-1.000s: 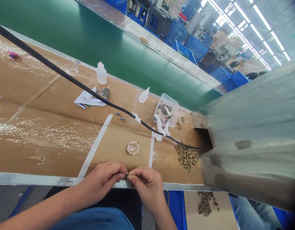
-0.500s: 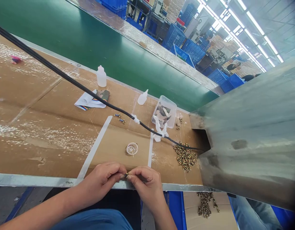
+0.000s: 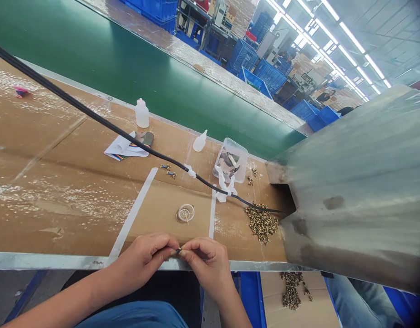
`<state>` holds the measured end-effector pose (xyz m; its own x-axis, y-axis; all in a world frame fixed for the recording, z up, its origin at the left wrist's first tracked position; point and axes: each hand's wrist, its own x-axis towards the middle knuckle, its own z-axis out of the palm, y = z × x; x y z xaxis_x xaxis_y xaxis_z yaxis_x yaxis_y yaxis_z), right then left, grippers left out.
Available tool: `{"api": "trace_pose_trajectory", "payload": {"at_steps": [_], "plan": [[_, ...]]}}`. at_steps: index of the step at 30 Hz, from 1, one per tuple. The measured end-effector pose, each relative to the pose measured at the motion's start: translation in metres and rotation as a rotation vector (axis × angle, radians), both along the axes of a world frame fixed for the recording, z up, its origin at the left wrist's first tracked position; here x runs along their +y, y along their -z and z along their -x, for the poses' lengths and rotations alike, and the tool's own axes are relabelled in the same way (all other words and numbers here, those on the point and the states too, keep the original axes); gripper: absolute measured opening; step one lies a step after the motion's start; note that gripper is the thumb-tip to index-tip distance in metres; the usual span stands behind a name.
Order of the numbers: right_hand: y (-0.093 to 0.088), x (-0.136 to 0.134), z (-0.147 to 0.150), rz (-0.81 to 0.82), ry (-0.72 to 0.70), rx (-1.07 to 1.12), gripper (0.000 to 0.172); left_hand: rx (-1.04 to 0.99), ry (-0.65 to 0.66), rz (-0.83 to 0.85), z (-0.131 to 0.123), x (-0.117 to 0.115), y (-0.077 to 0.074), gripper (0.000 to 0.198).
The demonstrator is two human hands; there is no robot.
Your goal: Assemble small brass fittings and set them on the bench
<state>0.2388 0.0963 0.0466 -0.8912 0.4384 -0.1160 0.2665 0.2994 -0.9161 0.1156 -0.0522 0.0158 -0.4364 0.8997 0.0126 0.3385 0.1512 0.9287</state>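
Note:
Near the front edge of the cardboard-covered table, my left hand point(image 3: 151, 255) and my right hand point(image 3: 206, 257) meet fingertip to fingertip. Both pinch one small dark and gold piece point(image 3: 179, 250) between thumb and forefinger; its details are mostly hidden by the fingers. Just beyond them sits a small clear round dish point(image 3: 185, 213) with a thin stick in it. Two small blue and gold pieces point(image 3: 171, 174) lie farther back. To the right is a pile of small gold and black pieces point(image 3: 262, 223).
A black cable point(image 3: 93, 114) crosses above the table. Behind it stand a white bottle point(image 3: 142, 113), a smaller dropper bottle point(image 3: 199, 141) and a clear plastic box point(image 3: 244, 159). A large metal housing point(image 3: 349, 196) borders the right. A green belt point(image 3: 144, 68) runs behind.
The camera view has shifted slightly, so the table items appear a little farther left. Both hands stay together on the small piece, with almost no visible movement.

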Motion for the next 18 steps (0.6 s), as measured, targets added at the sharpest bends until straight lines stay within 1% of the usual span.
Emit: {"api": "trace_pose_trajectory", "payload": {"at_steps": [7,18], "plan": [[0.003,0.0004,-0.0013,0.024,0.018,0.012,0.008,-0.024,0.011,0.025,0.0,0.0002,-0.0009,0.021],[0.0031,0.001,-0.0005,0.037,0.013,0.018,0.008,-0.02,0.008,0.007,-0.0002,-0.0001,0.0016,0.02]]}}
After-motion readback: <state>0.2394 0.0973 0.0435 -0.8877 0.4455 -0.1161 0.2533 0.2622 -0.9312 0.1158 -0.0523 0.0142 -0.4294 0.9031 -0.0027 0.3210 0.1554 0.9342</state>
